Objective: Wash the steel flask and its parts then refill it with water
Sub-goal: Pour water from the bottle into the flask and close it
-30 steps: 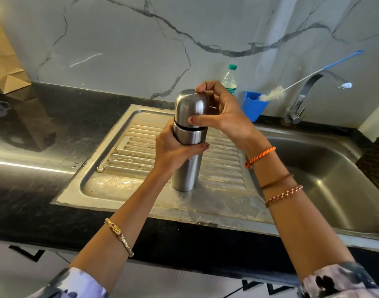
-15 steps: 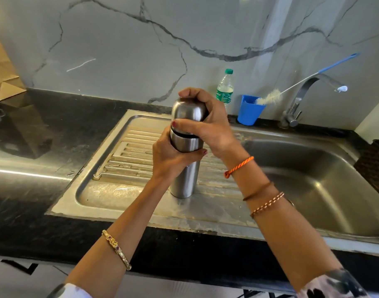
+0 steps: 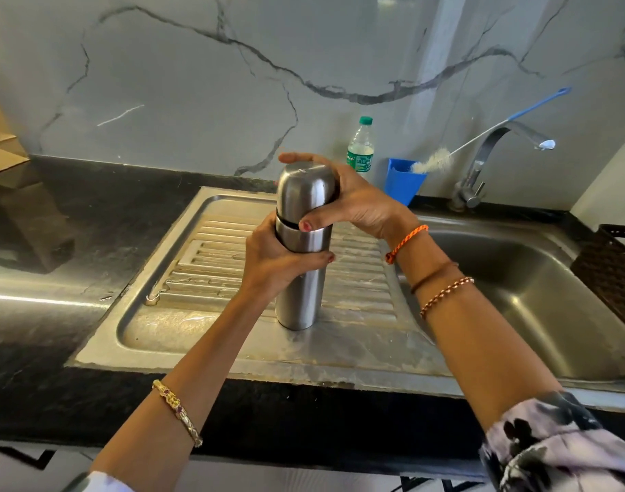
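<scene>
Presently catalogued: one steel flask (image 3: 298, 278), standing upright with its long axis vertical, base resting on the ribbed draining board (image 3: 211, 243) of a steel sink (image 3: 517, 296), set in a dark countertop (image 3: 55, 225). Cap (image 3: 305, 193): domed steel, seated on top, a dark seam ring showing where it meets the body. Left hand (image 3: 272, 268): wrapped closed around the upper body just under that seam, coming in from the left. Right hand (image 3: 353, 200): cupped closed over the cap from the right and behind, thumb lying across the seam at the front. Both hands are on the flask, the right one uppermost; the cap lies directly above the left grip along the same vertical axis, so the likely step is a twist of cap against body, probably to unscrew it for washing. At the back wall: a clear plastic bottle (image 3: 360, 150) with green cap and green label, lettering too blurred to read; a blue cup (image 3: 403, 182) holding a long bottle brush (image 3: 481, 136); a tap (image 3: 481, 165). No brand or writing is legible on the flask.
</scene>
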